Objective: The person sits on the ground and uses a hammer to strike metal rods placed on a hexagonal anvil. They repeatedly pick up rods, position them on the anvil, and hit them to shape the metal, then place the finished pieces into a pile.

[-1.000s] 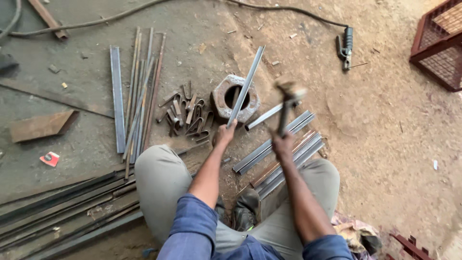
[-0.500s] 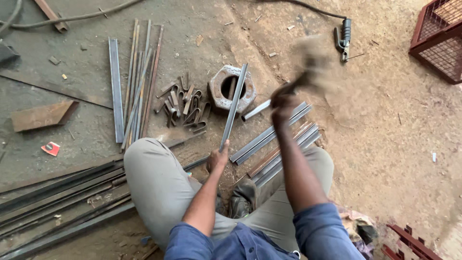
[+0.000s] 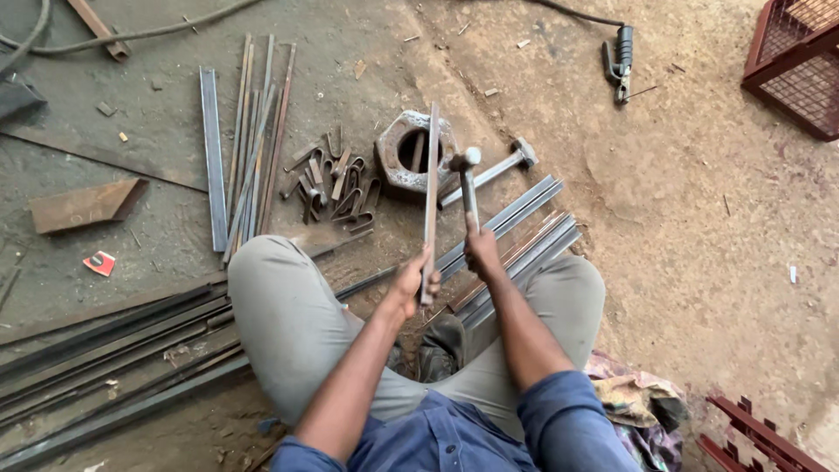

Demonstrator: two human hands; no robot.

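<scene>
I squat on the ground. My left hand (image 3: 411,281) grips the near end of a flat metal strip (image 3: 431,183), whose far end lies across a large hexagonal metal nut (image 3: 404,153). My right hand (image 3: 482,252) holds the handle of a hammer (image 3: 467,179), its head down beside the strip, just right of the nut. A second hammer (image 3: 498,168) lies on the ground to the right of the nut.
A pile of bent metal hooks (image 3: 336,185) lies left of the nut, with long rods and a flat bar (image 3: 249,144) further left. Angle bars (image 3: 511,236) lie by my right knee. More long bars (image 3: 96,350) at left. A welding holder (image 3: 620,61) and red frame (image 3: 795,61) are beyond.
The hammer was raised and blurred half a second ago; now it has come down next to the strip over the nut. My left hand still holds the strip.
</scene>
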